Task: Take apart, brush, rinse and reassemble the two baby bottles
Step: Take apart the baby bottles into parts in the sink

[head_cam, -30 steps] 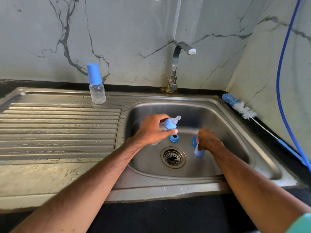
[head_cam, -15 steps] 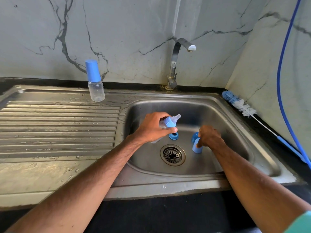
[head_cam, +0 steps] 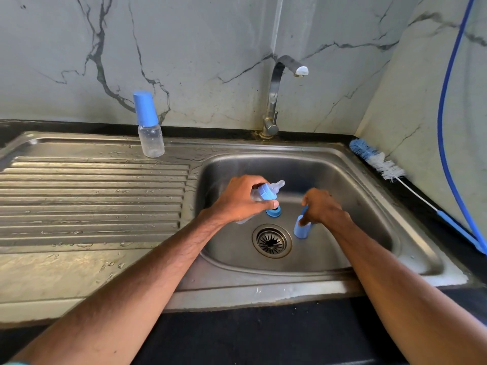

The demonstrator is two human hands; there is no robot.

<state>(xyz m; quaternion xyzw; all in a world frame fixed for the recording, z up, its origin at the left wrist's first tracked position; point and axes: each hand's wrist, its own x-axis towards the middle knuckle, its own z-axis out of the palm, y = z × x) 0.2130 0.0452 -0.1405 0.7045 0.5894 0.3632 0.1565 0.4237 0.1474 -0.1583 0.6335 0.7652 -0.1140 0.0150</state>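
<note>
Far left of the drain (head_cam: pixel 272 241) and behind it, a capped bottle (head_cam: pixel 150 135) stands upright on the wet ribbed drainboard (head_cam: pixel 92 196), close to the wall; its body is clear and its cap is blue

Just left of the drain and a little behind it, the left hand (head_cam: pixel 241 200) hangs over the sink (head_cam: pixel 263 291) floor. Its fingers and thumb are curled round the second bottle (head_cam: pixel 266 192), which lies tilted in the grip, with its blue collar and clear teat pointing to the right, away from the palm

Just behind the drain a blue ring (head_cam: pixel 273 212) lies on the sink floor, partly hidden under the left thumb

Straight behind the drain, at the back edge of the sink, stands the tap (head_cam: pixel 275 101), its spout bent to the right

Just right of the drain the right hand (head_cam: pixel 322 209) reaches down with bent fingers, their tips pinching the rim of a blue cap (head_cam: pixel 301 229) whose open end faces up. Whether the cap's base touches the sink floor I cannot tell

Far right of the drain and behind it, a brush (head_cam: pixel 376 162) lies on the dark counter, bristles near the wall corner. A blue hose (head_cam: pixel 445 127) hangs down the wall beyond it
</note>
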